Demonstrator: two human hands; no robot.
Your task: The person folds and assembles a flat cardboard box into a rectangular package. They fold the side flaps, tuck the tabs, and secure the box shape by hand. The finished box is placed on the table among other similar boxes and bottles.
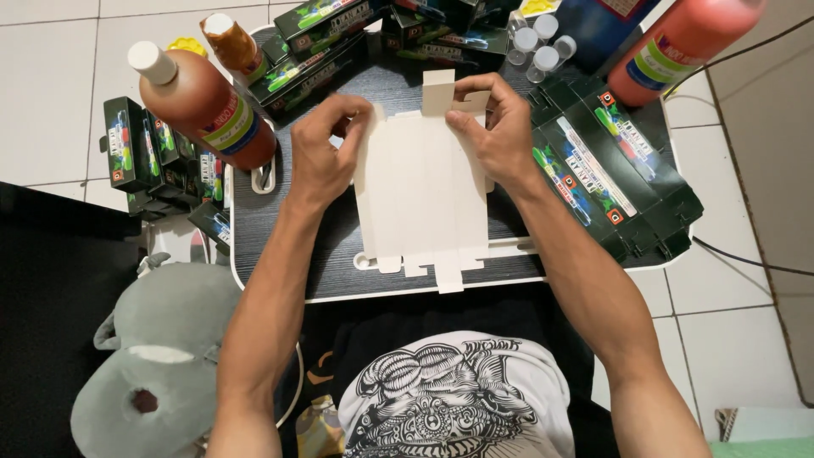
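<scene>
Folding stage: flat white carton blank (421, 191) face-down mid worktop (280, 246). L hand (320, 157) pinching left edge, R hand (500, 127) pinching top flap. Next, prob.: crease side panels along scores, keeping edges square.

You are sitting at home on a white tiled floor (51, 93), with a low dark wood-grain counter (339, 254) over your lap and a grey plush toy (161, 356) lying just beside you.
</scene>
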